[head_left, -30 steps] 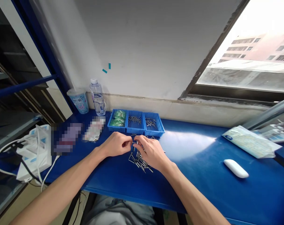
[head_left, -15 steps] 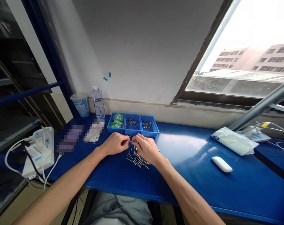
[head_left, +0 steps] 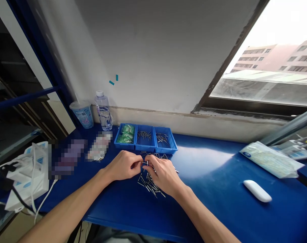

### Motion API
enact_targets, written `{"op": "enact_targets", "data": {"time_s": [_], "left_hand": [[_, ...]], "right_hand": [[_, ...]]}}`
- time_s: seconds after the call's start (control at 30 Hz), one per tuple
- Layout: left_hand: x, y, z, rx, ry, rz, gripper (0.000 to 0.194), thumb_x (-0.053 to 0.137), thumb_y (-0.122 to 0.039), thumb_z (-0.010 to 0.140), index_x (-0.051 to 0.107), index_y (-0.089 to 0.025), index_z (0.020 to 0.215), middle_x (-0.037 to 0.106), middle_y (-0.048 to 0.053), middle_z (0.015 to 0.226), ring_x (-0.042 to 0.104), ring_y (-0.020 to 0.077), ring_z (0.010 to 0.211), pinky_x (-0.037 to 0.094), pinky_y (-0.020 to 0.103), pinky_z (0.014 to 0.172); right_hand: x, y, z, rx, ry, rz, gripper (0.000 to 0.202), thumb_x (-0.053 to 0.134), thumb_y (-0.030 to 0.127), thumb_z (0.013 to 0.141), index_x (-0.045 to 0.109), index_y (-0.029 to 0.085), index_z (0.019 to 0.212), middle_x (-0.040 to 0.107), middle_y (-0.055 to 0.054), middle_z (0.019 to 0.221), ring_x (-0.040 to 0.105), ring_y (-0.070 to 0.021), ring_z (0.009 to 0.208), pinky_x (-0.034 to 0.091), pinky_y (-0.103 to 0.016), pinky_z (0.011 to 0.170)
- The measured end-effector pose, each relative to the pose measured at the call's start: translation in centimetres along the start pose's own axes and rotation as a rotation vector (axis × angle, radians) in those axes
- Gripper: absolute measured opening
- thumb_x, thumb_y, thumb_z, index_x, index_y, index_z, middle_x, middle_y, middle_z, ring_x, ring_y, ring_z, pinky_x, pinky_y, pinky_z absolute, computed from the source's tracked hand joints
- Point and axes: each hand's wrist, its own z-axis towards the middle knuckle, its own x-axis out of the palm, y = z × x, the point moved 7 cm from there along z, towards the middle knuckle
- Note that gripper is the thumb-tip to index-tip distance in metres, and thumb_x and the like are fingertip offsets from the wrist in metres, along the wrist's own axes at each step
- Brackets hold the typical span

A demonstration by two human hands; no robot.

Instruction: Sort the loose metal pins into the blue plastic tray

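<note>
My left hand [head_left: 126, 165] is closed in a pinch on one end of a thin metal pin [head_left: 144, 162], which looks like a screw or a rivet. Thumb and fingers of my right hand [head_left: 165, 173] close round its other end, so the pin bridges the two hands above the table. Beneath and beside my right hand lies a loose pile of similar metal pins [head_left: 149, 186], partly hidden by that hand. Just beyond the hands stand three joined blue bins: the left bin [head_left: 124, 146] holds green packets, while the middle bin [head_left: 145, 148] and right bin [head_left: 172, 144] hold metal pins.
Behind on the left are a water bottle [head_left: 103, 113] and a lidded tub [head_left: 83, 116]. A power strip [head_left: 39, 175] with white cables sits at the far left. On the right lie a white oblong case [head_left: 257, 191] and a soft plastic pack [head_left: 271, 160] on the blue table [head_left: 206, 189].
The view has tipped and shifted, so bins, hands and pile appear lower. Both hands keep their pinch on the pin, with little change between them.
</note>
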Motion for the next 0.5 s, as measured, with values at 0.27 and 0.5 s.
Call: {"op": "enact_targets", "data": {"time_s": [0.27, 0.5], "left_hand": [[-0.48, -0.26, 0.0, 0.012, -0.006, -0.008, 0.019, 0.055, -0.009, 0.085, 0.056, -0.019, 0.069, 0.055, -0.003, 0.059, 0.047, 0.0116, 0.054, 0.032, 0.027, 0.059], [-0.59, 0.1, -0.03, -0.015, -0.015, 0.014, 0.017, 0.055, -0.009, 0.086, 0.062, -0.019, 0.074, 0.057, -0.003, 0.06, 0.051, 0.0121, 0.055, 0.034, 0.025, 0.06]], "right_hand": [[0.52, 0.49, 0.16, -0.013, 0.021, -0.031, 0.026, 0.038, 0.024, 0.113, 0.055, 0.021, 0.093, 0.071, -0.002, 0.079, 0.067, -0.0166, 0.064, 0.035, -0.028, 0.06], [0.37, -0.09, 0.11, 0.047, -0.03, 0.05, 0.012, 0.047, 0.025, 0.11, 0.058, 0.021, 0.11, 0.077, -0.002, 0.092, 0.073, -0.0184, 0.073, 0.041, -0.027, 0.064]]}}
